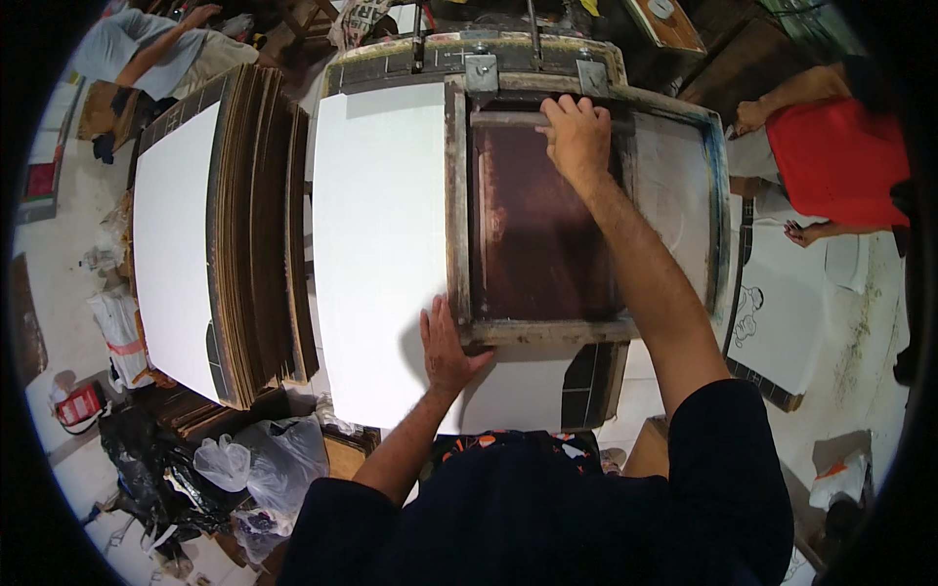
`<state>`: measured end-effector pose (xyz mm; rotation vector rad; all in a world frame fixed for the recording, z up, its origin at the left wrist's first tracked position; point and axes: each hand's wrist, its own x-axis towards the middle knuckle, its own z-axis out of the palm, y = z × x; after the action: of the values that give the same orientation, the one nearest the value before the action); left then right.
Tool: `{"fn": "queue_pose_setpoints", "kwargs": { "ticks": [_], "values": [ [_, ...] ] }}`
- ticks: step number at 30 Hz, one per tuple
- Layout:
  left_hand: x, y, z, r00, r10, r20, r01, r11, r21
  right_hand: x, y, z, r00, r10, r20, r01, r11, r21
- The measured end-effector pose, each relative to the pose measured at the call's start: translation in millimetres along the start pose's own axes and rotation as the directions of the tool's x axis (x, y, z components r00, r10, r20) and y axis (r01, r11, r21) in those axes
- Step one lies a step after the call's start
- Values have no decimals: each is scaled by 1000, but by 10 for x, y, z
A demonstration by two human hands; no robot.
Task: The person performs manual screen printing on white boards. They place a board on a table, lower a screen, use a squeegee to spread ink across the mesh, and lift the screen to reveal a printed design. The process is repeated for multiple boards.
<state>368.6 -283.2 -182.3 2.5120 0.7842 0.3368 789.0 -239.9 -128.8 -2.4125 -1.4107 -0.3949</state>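
Observation:
A wooden-framed printing screen [455,205] with a dark reddish-brown mesh lies over a board covered in white material [381,225]. Two metal hinge clamps [482,73] hold its far side. At the far end inside the frame, my right hand [578,142] curls its fingers over a pale bar that looks like a squeegee [508,118], partly hidden by the hand. My left hand [449,350] rests with fingers spread on the white material, beside the frame's near left corner.
To the left stands a thick stack of boards [259,225] topped with white. Plastic bags [269,464] lie at the lower left. Another person in red [840,156] is at the right, near a printed white board [782,303]. Someone else sits at the far left.

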Motion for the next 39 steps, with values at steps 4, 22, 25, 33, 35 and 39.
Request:
{"fn": "queue_pose_setpoints", "kwargs": {
  "ticks": [4,22,25,33,35,39],
  "values": [
    [12,2,-11,999,33,-28,-33,999,12,-861,-346,-396,994,42,98,-44,999,15],
    [30,54,79,982,-187,-35,157,901,-403,-2314,-1015,-1268,986,66,155,-85,989,120],
    [24,100,-12,979,-179,-100,97,833,-545,-2045,-923,-1332,967,59,247,-97,985,145],
    [82,187,-137,972,-218,-90,152,871,-468,-1982,-884,-1407,919,7,395,-102,970,222],
    [94,215,-167,969,-240,-51,186,853,-487,-1986,-841,-1336,937,8,349,-109,956,272],
    [118,261,-249,964,-267,-2,229,831,-506,-1404,-473,-976,969,-58,239,9,979,202]
  ]
}}
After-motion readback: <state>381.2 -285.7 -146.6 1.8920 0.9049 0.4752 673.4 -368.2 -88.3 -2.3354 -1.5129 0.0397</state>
